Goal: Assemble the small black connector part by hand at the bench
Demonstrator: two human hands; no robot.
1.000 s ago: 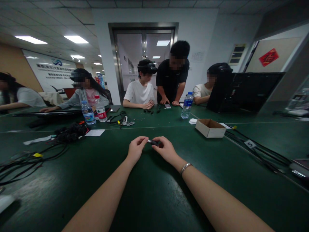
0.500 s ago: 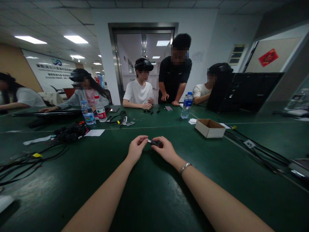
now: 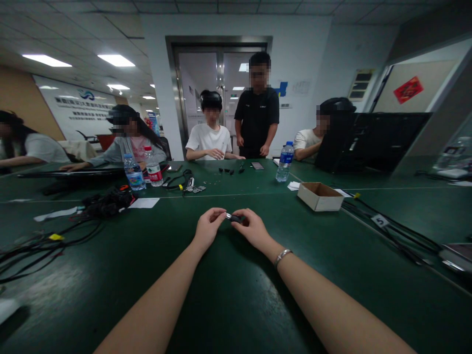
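My left hand (image 3: 207, 227) and my right hand (image 3: 253, 227) meet over the middle of the green table (image 3: 236, 275). Between their fingertips is a small black part with a silvery end (image 3: 233, 217). The left fingers pinch the silvery end, the right fingers are curled around the black body. A metal bracelet (image 3: 282, 255) sits on my right wrist. Both forearms stretch out low over the tabletop.
An open cardboard box (image 3: 320, 195) stands to the right, with black cables (image 3: 398, 236) beyond it. At left lie a cable bundle (image 3: 106, 204), paper slips and two water bottles (image 3: 134, 171). Another bottle (image 3: 285, 161), a phone and small parts lie farther off. Several people are around the table.
My hands have stayed almost still with the part. The person in black across the table has straightened up from leaning on it, and the seated person in white has shifted left.
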